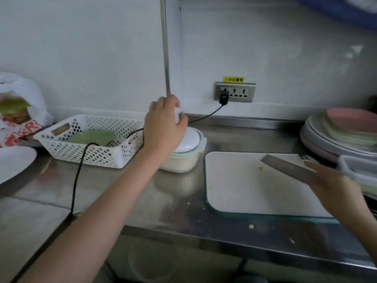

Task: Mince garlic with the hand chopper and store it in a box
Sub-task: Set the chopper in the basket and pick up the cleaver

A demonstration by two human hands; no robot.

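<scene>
The hand chopper (189,152), a cream bowl under a white lid with a teal rim, stands on the steel counter beside the white cutting board (240,190). My left hand (163,127) is above the lid, fingers curled round a small white piece that looks like the chopper's pull handle (178,115). At the right, my right hand (338,193) holds a knife (285,167) whose blade lies flat over the board. One small garlic bit (261,169) sits on the board. Clear storage boxes (357,170) stand at the right edge, partly hidden by my hand.
A white perforated basket (61,148) with a green plate stands left of the chopper. A black cable (77,176) runs from the wall socket (234,91) across the counter. Stacked plates (326,139) are at the back right, a plastic bag (18,111) at far left. Garlic crumbs (251,226) lie near the counter's front edge.
</scene>
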